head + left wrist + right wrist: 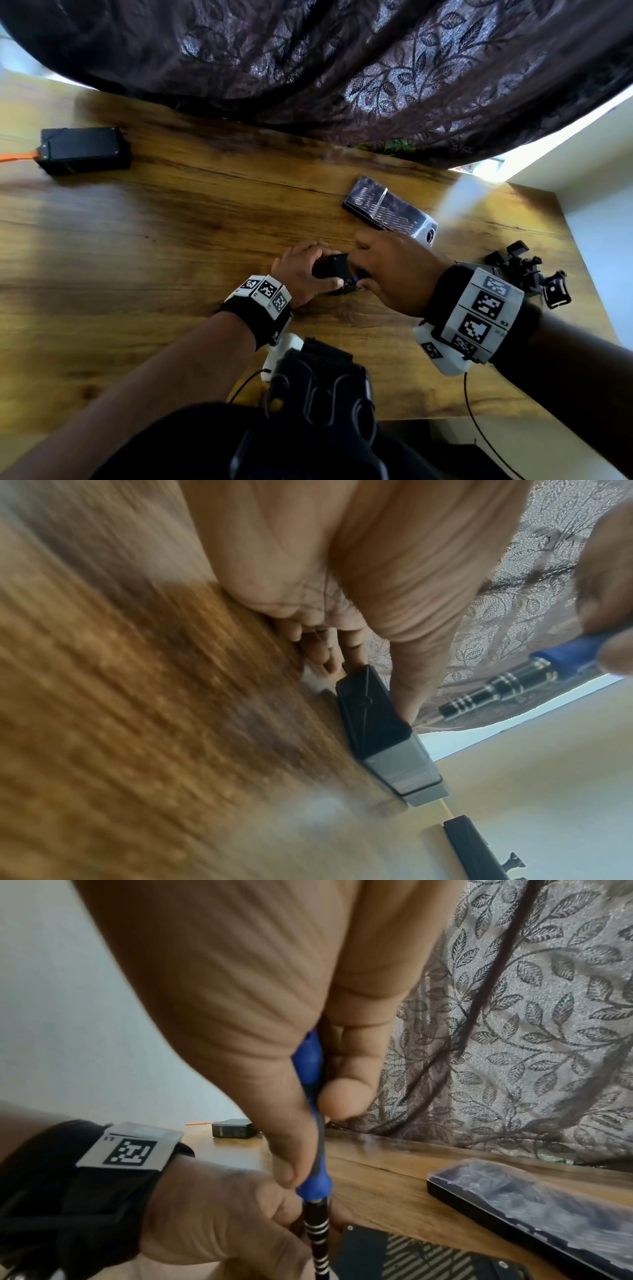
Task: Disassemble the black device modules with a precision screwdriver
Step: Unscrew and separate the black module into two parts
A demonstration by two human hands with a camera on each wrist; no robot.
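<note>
At the head view's lower centre, the left hand point(303, 274) has its fingers curled round a black module point(334, 270) on the wooden surface point(171, 240). Just right, the right hand point(394, 270) pinches a blue-handled precision screwdriver point(313, 1150), tip pointed down at the module. No writing is readable; only square coded tags on the wristbands point(267, 291). A bit case point(390, 209) lies upper right.

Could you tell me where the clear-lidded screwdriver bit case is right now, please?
In the head view the bit case lies on the wooden table, just beyond the right hand, near the curtain.
</note>
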